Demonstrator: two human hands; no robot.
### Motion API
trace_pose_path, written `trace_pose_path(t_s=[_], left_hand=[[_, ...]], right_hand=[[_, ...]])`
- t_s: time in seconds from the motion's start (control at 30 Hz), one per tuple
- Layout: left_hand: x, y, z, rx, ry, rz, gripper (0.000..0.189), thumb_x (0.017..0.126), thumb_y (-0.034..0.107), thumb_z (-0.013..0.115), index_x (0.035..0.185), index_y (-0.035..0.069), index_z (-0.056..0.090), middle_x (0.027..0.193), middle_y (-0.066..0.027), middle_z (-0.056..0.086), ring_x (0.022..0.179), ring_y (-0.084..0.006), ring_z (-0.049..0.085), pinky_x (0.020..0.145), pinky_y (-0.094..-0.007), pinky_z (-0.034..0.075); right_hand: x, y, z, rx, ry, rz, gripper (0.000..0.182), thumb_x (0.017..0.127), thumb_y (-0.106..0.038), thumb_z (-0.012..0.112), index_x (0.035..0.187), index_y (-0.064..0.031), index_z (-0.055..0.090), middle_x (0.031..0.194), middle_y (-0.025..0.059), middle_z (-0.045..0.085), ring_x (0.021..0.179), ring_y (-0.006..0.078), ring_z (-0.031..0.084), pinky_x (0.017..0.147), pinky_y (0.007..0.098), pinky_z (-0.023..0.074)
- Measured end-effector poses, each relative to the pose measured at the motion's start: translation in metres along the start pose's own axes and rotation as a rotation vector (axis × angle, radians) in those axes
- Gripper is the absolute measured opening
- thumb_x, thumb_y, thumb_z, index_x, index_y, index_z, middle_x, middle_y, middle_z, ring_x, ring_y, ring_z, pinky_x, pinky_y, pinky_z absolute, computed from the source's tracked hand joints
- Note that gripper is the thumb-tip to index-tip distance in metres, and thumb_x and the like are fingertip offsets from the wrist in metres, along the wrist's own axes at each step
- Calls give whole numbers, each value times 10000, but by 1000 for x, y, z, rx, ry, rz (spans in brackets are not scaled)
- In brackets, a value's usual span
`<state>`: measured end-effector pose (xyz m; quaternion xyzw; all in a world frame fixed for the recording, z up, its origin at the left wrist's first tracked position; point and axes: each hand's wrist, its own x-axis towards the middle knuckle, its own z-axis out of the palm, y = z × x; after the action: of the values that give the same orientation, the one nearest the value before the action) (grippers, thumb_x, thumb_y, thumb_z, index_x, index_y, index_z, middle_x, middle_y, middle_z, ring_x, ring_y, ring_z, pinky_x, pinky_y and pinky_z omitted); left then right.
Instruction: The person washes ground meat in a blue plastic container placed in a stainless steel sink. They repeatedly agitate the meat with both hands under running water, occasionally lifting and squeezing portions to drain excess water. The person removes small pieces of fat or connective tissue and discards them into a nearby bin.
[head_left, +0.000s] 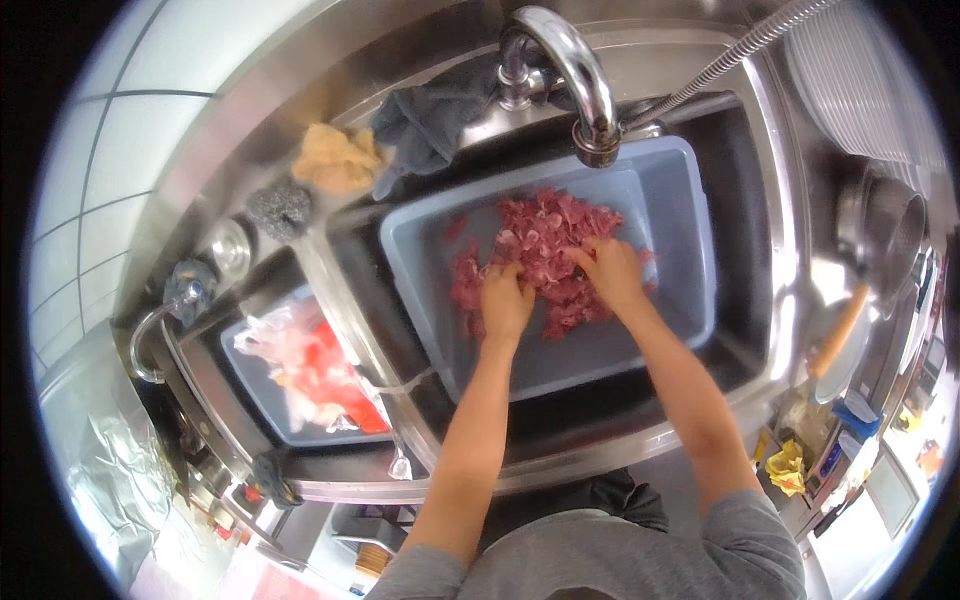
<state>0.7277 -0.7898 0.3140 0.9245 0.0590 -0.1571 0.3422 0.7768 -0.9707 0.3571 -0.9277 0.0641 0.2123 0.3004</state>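
A heap of thinly sliced raw red meat (555, 217) lies in a grey-blue plastic tub (675, 225), which sits in the larger basin of a steel sink. My left hand (507, 298) is on the near left part of the heap, fingers bent down. Its fingertips are partly hidden among the slices, so its hold is unclear. To the right, my right hand (611, 274) has its thumb and fingers curled around some slices at the heap's middle. Loose meat bits lie about the tub floor.
A chrome faucet (592, 97) arches over the tub's far rim. The left basin holds another tub (259, 390) with plastic bags (307, 352). A yellow cloth (336, 157), dark cloth (427, 120) and steel scourer (279, 210) lie behind. Plates (847, 82) and a wooden-handled strainer (892, 232) stand right.
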Motion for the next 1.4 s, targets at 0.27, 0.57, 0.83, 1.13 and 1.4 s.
trace_pose_path(t_s=[0.27, 0.57, 0.83, 1.13, 1.4], left_hand=[[44, -20, 5, -131, 261, -24, 272, 707, 85, 649, 966, 19, 600, 889, -185, 628, 840, -354, 595, 750, -411, 468], [47, -25, -8, -163, 34, -98, 201, 787, 188, 641, 821, -9, 630, 781, -166, 653, 707, -328, 625, 689, -371, 488], [16, -6, -46, -1264, 17, -460, 237, 913, 245, 552, 910, 14, 604, 781, -57, 579, 704, -161, 570, 647, -286, 472], [-14, 24, -90, -1568, -3, -468, 322, 927, 303, 520, 703, 82, 453, 661, -7, 407, 592, -125, 386, 542, -271, 349], [-35, 53, -139, -1676, -202, -382, 374, 942, 337, 474, 660, 98, 413, 601, 9, 364, 520, -103, 319, 486, -243, 258]], right_hand=[[57, -33, 60, -9, 260, -513, 143, 752, -192, 589, 763, -68, 657, 903, 107, 614, 874, 278, 568, 746, 371, 446], [54, -18, 64, -122, -5, -382, 118, 772, -199, 581, 803, -105, 646, 939, 81, 615, 911, 281, 550, 789, 412, 380], [12, 52, 38, -412, 346, -448, 332, 826, -376, 577, 1006, -103, 632, 1263, 97, 481, 1073, 342, 485, 934, 568, 315], [-31, -35, -7, 233, -27, -463, 319, 809, -183, 602, 1105, -70, 571, 1249, 136, 472, 1133, 354, 454, 973, 469, 336], [-47, -70, -1, 444, -135, -678, 152, 861, -107, 495, 971, -20, 554, 1052, 141, 545, 1024, 326, 494, 910, 418, 360]])
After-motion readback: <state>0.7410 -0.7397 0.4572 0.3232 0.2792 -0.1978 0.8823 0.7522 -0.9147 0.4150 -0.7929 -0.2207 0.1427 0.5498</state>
